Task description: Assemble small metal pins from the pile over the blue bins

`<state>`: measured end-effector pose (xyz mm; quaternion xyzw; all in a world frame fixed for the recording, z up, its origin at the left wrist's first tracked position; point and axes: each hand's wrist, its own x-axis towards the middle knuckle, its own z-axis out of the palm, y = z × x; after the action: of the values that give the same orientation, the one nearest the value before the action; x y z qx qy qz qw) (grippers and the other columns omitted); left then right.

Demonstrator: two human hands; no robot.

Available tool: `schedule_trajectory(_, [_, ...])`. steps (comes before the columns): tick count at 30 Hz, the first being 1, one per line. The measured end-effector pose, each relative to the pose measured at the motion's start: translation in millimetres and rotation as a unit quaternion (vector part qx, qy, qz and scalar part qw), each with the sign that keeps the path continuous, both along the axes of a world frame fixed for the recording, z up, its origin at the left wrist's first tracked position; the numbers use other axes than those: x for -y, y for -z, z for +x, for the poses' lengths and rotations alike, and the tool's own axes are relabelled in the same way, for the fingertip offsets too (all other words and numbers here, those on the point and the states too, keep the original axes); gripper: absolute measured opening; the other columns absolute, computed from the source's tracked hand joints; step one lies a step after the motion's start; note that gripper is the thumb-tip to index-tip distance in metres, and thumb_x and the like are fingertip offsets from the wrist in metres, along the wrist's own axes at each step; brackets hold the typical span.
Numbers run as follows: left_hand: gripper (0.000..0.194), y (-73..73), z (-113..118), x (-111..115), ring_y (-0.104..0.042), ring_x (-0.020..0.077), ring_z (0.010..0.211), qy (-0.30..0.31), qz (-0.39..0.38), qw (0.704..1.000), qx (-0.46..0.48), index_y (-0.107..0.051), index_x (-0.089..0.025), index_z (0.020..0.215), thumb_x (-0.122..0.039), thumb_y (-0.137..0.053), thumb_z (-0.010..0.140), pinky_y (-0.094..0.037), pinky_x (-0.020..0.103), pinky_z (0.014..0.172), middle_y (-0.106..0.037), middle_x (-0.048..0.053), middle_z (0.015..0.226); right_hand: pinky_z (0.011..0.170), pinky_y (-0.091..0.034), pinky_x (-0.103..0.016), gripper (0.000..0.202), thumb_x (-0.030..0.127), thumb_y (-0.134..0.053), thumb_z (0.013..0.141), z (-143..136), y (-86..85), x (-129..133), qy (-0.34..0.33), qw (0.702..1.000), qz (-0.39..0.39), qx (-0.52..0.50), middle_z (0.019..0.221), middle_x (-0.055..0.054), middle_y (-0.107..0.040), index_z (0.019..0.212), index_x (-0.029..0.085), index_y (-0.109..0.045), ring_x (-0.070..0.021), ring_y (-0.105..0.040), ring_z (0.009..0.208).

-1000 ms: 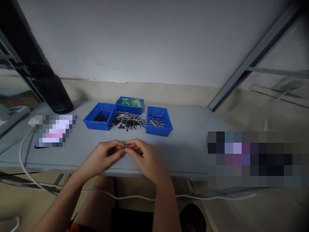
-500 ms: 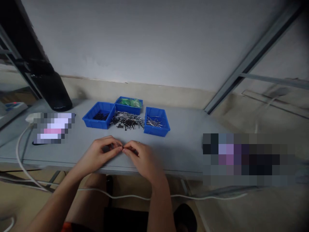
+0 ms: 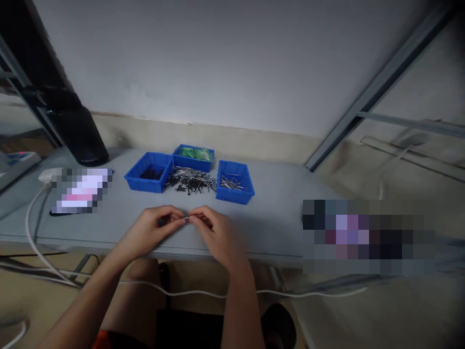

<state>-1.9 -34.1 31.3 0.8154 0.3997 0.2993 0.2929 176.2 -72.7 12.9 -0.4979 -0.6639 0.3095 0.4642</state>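
Observation:
My left hand (image 3: 163, 223) and my right hand (image 3: 210, 225) meet fingertip to fingertip just above the table's front part. Between them shows a thin silvery nail-like piece (image 3: 186, 218), pinched at one end by each hand; its ends are hidden by the fingers. Beyond the hands lies a loose pile (image 3: 192, 179) of silvery nail-like pieces mixed with black screws. Left of it, a blue bin (image 3: 145, 184) holds black screws (image 3: 151, 173). The right blue bin (image 3: 235, 195) has silvery nail-like pieces (image 3: 230, 182) in it. Green, partly see-through pieces (image 3: 196, 154) fill the rear blue bin (image 3: 192, 164).
A black bottle (image 3: 85, 138) stands at the table's back left. Near it lies a blurred-out phone-like device (image 3: 82, 191) with a white cable (image 3: 29, 213). A metal post (image 3: 341, 126) rises at the right, and a wall runs behind the grey table (image 3: 276, 213).
The fingertips have drawn slightly apart, the right hand shifting a little right, so the silvery piece now shows between them. The bins and pile have stayed put.

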Motion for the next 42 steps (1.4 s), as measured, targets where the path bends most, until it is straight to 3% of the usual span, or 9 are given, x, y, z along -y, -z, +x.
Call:
schedule_trajectory(9, [0.025,-1.2,-5.2,1.7,-0.065,0.0163,0.076,-0.021,0.063,0.998,-0.024,-0.069,-0.019,0.085,-0.036,-0.051,0.086,-0.051,0.025,0.074,-0.073,0.002,0.085,0.067,-0.044,-0.025,0.012,0.028,-0.054,0.085,2.2,0.5,-1.0,0.036,0.999,-0.013,-0.035,0.08,0.0,-0.068,0.087,0.022,-0.064,-0.0134,-0.061,0.072])
schedule_trajectory(13, [0.024,-24.0,-1.1,-13.0,-0.064,0.0168,0.072,-0.1,0.116,0.988,-0.017,-0.068,-0.018,0.083,-0.037,-0.053,0.083,-0.05,0.024,0.066,-0.073,0.003,0.082,0.066,-0.046,-0.026,0.021,0.035,-0.053,0.085,1.3,2.5,-2.7,0.086,0.994,-0.017,-0.071,0.082,-0.002,-0.068,0.099,0.022,-0.062,-0.0149,-0.062,0.074])
schedule_trajectory(17, [0.021,-62.9,50.1,-45.4,-0.064,0.0163,0.076,-0.068,0.173,0.982,-0.036,-0.069,-0.016,0.086,-0.032,-0.055,0.085,-0.048,0.026,0.073,-0.072,0.005,0.085,0.067,-0.046,-0.027,0.022,0.035,-0.053,0.085,1.7,1.9,-4.0,0.088,0.995,-0.027,-0.048,0.08,-0.002,-0.067,0.098,0.021,-0.062,-0.0154,-0.062,0.073])
schedule_trajectory(20, [0.023,-74.2,97.7,-63.1,-0.064,0.0209,0.088,-0.045,0.194,0.97,-0.138,-0.068,-0.015,0.095,-0.032,-0.054,0.088,-0.047,0.032,0.08,-0.071,0.009,0.092,0.068,-0.047,-0.029,0.02,0.033,-0.053,0.083,4.2,1.8,-4.0,0.084,0.996,-0.034,-0.025,0.082,-0.003,-0.068,0.094,0.021,-0.064,-0.0167,-0.063,0.075])
schedule_trajectory(23, [0.038,-61.7,111.5,-68.9,-0.063,0.0283,0.095,-0.091,0.181,0.951,-0.234,-0.064,-0.009,0.102,-0.043,-0.057,0.086,-0.048,0.037,0.08,-0.067,0.017,0.099,0.067,-0.048,-0.029,0.02,0.034,-0.052,0.084,6.3,3.4,-3.6,0.1,0.994,-0.032,-0.044,0.082,-0.004,-0.068,0.092,0.021,-0.064,-0.0167,-0.063,0.074])
schedule_trajectory(26, [0.032,-38.6,90.8,-70.2,-0.063,0.0279,0.096,-0.106,0.185,0.943,-0.254,-0.062,-0.012,0.106,-0.037,-0.047,0.092,-0.048,0.037,0.08,-0.066,0.016,0.102,0.067,-0.048,-0.028,0.02,0.035,-0.052,0.084,5.9,4.5,-2.8,0.097,0.994,-0.022,-0.051,0.081,-0.003,-0.068,0.092,0.021,-0.064,-0.016,-0.062,0.072])
schedule_trajectory(30, [0.02,-18.6,62.1,-73.1,-0.064,0.0292,0.093,-0.056,0.15,0.938,-0.308,-0.066,-0.014,0.096,-0.027,-0.055,0.085,-0.049,0.036,0.076,-0.068,0.015,0.098,0.066,-0.047,-0.028,0.02,0.034,-0.052,0.084,3.8,2.3,-1.4,0.091,0.995,-0.016,-0.032,0.081,-0.003,-0.069,0.093,0.021,-0.064,-0.0158,-0.063,0.072])
schedule_trajectory(35, [0.019,-16.0,57.9,-71.9,-0.064,0.0275,0.091,-0.052,0.166,0.932,-0.317,-0.067,-0.015,0.093,-0.017,-0.05,0.084,-0.048,0.034,0.075,-0.069,0.013,0.097,0.066,-0.047,-0.028,0.021,0.033,-0.051,0.085,3.7,0.3,-0.7,0.093,0.995,-0.023,-0.026,0.082,-0.003,-0.069,0.094,0.02,-0.064,-0.0156,-0.062,0.072])
schedule_trajectory(42, [0.022,-23.8,56.0,-70.9,-0.064,0.0269,0.086,-0.077,0.203,0.926,-0.31,-0.068,-0.015,0.088,-0.018,-0.046,0.087,-0.047,0.035,0.073,-0.069,0.013,0.089,0.067,-0.047,-0.028,0.019,0.033,-0.052,0.085,2.5,-0.4,0.3,0.096,0.995,-0.016,-0.022,0.086,-0.004,-0.07,0.093,0.02,-0.064,-0.0158,-0.063,0.075])
